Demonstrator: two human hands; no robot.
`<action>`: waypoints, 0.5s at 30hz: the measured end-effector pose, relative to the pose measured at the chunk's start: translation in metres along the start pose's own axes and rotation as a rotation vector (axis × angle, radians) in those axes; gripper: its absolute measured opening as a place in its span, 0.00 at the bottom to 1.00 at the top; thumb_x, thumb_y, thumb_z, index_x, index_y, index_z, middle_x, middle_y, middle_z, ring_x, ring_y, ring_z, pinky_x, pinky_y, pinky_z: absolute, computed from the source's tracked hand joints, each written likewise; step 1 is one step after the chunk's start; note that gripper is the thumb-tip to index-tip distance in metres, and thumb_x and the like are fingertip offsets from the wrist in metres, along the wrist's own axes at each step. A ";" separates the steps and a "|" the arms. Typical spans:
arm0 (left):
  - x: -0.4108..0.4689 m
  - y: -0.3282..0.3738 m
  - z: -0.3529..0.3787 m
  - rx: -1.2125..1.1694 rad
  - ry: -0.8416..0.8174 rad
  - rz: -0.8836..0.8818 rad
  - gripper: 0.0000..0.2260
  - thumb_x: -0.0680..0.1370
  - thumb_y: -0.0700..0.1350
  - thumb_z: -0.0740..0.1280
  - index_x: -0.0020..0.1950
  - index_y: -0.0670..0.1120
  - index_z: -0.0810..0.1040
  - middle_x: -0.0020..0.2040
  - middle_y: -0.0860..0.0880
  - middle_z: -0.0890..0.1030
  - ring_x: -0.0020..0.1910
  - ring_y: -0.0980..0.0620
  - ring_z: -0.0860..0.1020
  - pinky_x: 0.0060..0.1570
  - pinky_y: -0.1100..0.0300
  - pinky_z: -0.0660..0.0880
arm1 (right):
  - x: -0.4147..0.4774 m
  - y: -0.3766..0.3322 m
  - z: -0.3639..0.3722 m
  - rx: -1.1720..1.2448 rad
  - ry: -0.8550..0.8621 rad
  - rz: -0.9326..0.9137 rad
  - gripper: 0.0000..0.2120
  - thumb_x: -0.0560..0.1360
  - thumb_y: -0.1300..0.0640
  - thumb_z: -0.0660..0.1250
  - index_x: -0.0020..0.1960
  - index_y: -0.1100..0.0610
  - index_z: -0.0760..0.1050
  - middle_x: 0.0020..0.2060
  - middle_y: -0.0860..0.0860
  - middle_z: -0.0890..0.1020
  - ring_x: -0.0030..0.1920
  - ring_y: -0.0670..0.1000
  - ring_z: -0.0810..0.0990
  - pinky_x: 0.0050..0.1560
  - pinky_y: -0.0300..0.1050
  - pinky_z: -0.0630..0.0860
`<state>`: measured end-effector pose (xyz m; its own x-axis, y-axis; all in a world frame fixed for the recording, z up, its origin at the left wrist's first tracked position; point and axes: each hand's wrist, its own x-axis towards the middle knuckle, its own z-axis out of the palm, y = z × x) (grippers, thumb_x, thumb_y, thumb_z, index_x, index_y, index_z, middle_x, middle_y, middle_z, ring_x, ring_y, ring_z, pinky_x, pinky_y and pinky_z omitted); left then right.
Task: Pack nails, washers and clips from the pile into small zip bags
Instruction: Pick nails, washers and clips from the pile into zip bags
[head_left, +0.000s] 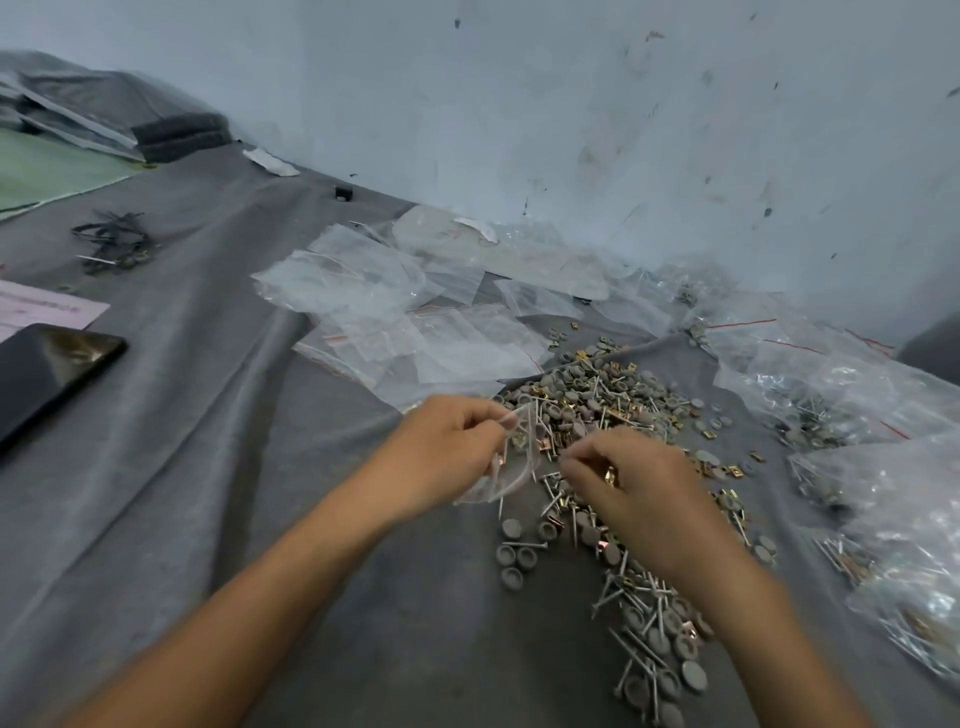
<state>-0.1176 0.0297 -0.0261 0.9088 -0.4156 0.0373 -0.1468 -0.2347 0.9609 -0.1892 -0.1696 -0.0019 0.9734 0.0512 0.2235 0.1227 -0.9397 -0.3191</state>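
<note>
Hands at work over a pile of small hardware spread on a gray cloth. The left hand pinches a small clear zip bag by its upper edge, thumb against curled fingers, and the bag hangs limp just above the near edge of the pile. At 3 o'clock from it the right hand has its grip pressed together, fingers curled round a brass-coloured clip. Whether it also holds a nail cannot be told.

The bag looks feather-light, floppy and slick. It is probably best held at the stiffer zip strip, with the mouth kept pulled apart. The nails, strewn toward 5 o'clock, are thin, rigid and pointed. They seem likely to pierce the film if dropped in tip first, so they are best taken by the shank and fed in head down. The gray washers, cupped and light, sit low on the cloth at 6 o'clock and probably need a fingertip pinch at the rim. The clips are small and sharp-edged, and they could easily snag in the cloth.

Empty bags lie in a loose overlapping heap at 11 o'clock, and packed bags crowd the 3 o'clock side. A dark phone rests at 9 o'clock, well apart from the work.
</note>
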 end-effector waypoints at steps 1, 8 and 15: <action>0.000 0.001 0.000 -0.002 0.002 0.004 0.14 0.80 0.40 0.63 0.43 0.57 0.82 0.25 0.56 0.77 0.23 0.60 0.70 0.26 0.67 0.67 | -0.001 0.002 0.002 -0.099 -0.114 0.001 0.06 0.80 0.47 0.66 0.52 0.45 0.81 0.46 0.39 0.77 0.48 0.42 0.76 0.50 0.43 0.74; -0.005 0.004 0.003 -0.002 -0.045 0.045 0.14 0.76 0.45 0.61 0.49 0.42 0.85 0.28 0.53 0.77 0.29 0.51 0.70 0.35 0.55 0.67 | -0.007 0.002 0.019 -0.386 -0.230 -0.096 0.11 0.83 0.49 0.58 0.61 0.48 0.76 0.56 0.45 0.76 0.57 0.49 0.73 0.59 0.45 0.70; -0.003 0.006 0.002 0.002 -0.045 0.025 0.20 0.70 0.52 0.58 0.51 0.45 0.84 0.29 0.53 0.79 0.27 0.53 0.71 0.34 0.57 0.70 | -0.016 0.005 0.023 -0.415 -0.251 -0.119 0.09 0.83 0.47 0.58 0.60 0.49 0.72 0.56 0.46 0.73 0.58 0.49 0.72 0.58 0.42 0.68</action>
<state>-0.1223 0.0283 -0.0205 0.8863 -0.4604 0.0494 -0.1706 -0.2256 0.9592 -0.1999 -0.1671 -0.0278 0.9801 0.1983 -0.0088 0.1982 -0.9751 0.0999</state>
